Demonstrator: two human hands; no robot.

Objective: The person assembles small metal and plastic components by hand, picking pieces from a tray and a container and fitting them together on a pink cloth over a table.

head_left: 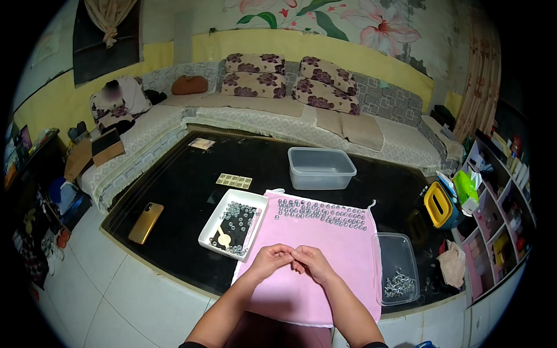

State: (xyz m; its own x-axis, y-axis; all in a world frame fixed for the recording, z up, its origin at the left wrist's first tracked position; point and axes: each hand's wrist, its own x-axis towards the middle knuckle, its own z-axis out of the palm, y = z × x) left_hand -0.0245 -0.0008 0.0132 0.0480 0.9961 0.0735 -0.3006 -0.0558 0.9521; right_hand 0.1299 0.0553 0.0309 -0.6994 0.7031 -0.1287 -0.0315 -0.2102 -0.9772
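Above a pink cloth (290, 240), my left hand (270, 261) and my right hand (313, 264) meet with fingertips pinched together. Whatever lies between the fingers is too small to make out. Beyond the hands, several small silvery domed pieces (319, 213) stand in rows across the cloth's far part. To the left, a white tray (205, 236) holds loose shiny round pieces (239, 210) and a pale spoon-like thing (223, 236). On the right, a shallow clear plastic tray (399, 249) has a heap of small silvery metal parts (399, 284) in it.
Everything rests on a low black table (174, 191). A clear plastic tub (322, 168) stands at the back. Left are a gold phone (146, 223) and a sheet of small squares (234, 181). A yellow and teal tissue box (439, 204) and a shelf (487, 232) stand right.
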